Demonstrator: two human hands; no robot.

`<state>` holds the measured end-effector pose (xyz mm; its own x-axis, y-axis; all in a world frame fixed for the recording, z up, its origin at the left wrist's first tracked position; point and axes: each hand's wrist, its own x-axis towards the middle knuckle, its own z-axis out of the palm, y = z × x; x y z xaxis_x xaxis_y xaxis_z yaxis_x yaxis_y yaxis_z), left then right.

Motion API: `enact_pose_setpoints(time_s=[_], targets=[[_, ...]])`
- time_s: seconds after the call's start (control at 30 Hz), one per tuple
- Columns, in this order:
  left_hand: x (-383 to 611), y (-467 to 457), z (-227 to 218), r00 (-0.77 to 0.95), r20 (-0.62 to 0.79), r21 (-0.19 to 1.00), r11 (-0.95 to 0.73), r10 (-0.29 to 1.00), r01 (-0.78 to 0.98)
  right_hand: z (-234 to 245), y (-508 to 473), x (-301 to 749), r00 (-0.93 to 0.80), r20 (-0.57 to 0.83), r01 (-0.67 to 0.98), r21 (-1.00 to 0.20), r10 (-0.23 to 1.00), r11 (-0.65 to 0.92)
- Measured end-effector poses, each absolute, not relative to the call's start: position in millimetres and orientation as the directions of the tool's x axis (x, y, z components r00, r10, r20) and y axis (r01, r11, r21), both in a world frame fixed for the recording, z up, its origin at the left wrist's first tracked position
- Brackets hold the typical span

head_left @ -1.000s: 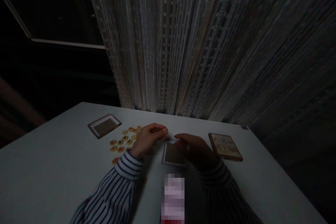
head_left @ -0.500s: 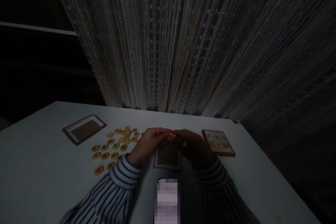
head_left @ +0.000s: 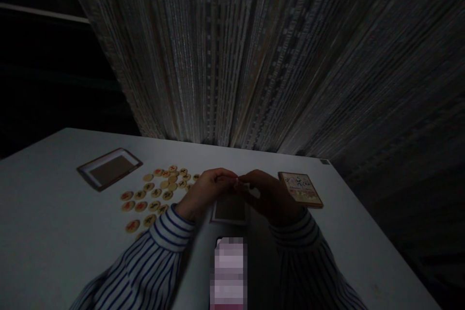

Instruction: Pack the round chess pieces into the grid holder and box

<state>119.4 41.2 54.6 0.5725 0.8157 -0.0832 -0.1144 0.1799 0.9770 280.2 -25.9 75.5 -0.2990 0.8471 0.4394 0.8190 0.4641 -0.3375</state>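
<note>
My left hand and my right hand meet at the fingertips above a shallow brown-lined tray. The fingers of both are pinched together, around the small round Chinese chess piece that showed there a moment earlier. From this angle the fingers hide nearly all of that piece. Left of my left hand lie several loose Chinese chess pieces, pale wood discs with red or dark characters, some face down. My left sleeve partly covers the nearest ones.
Another shallow tray lies at the left on the white table. A flat printed box is to the right of my right hand. A phone with a blurred screen is at the front. A striped curtain hangs behind.
The view has tilted down slightly, so the table things sit higher in the picture. The red-marked face of the held piece has gone out of sight between my fingers.
</note>
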Motion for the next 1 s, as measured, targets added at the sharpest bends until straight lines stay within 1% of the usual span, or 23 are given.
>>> enact_pose_setpoints(time_s=[0.1,0.23,0.3,0.37,0.4,0.47,0.5,0.57,0.73,0.9,1.0], targets=[[120,42,54,0.565,-0.106,0.976,0.193,0.818,-0.097,77,-27,279,-0.308,0.416,0.838,-0.308,0.856,0.451],[120,43,53,0.598,-0.112,0.989,0.147,0.794,-0.010,80,-29,277,-0.302,0.313,0.867,-0.303,0.900,0.396],[119,43,53,0.625,-0.095,0.995,0.071,0.775,0.064,80,-29,276,-0.295,0.261,0.876,-0.310,0.919,0.369],[117,43,52,0.642,-0.042,0.983,-0.082,0.766,0.163,78,-30,277,-0.291,0.216,0.888,-0.302,0.932,0.348],[115,44,52,0.643,-0.002,0.959,-0.182,0.766,0.219,77,-30,277,-0.292,0.196,0.893,-0.295,0.936,0.340],[112,45,50,0.636,0.077,0.869,-0.364,0.767,0.334,73,-30,279,-0.301,0.151,0.901,-0.279,0.941,0.333],[110,46,48,0.630,0.104,0.819,-0.426,0.770,0.386,72,-30,280,-0.306,0.129,0.903,-0.275,0.943,0.331],[107,49,45,0.615,0.134,0.734,-0.495,0.777,0.465,69,-30,281,-0.319,0.093,0.901,-0.278,0.943,0.332],[100,55,42,0.607,0.164,0.604,-0.565,0.778,0.561,69,-30,281,-0.322,0.026,0.904,-0.290,0.946,0.316],[95,56,47,0.613,0.066,0.473,-0.565,0.788,0.676,74,-30,278,-0.318,-0.092,0.923,-0.255,0.943,0.287],[93,56,49,0.621,0.027,0.428,-0.570,0.784,0.701,74,-29,279,-0.288,-0.136,0.936,-0.251,0.948,0.248]])
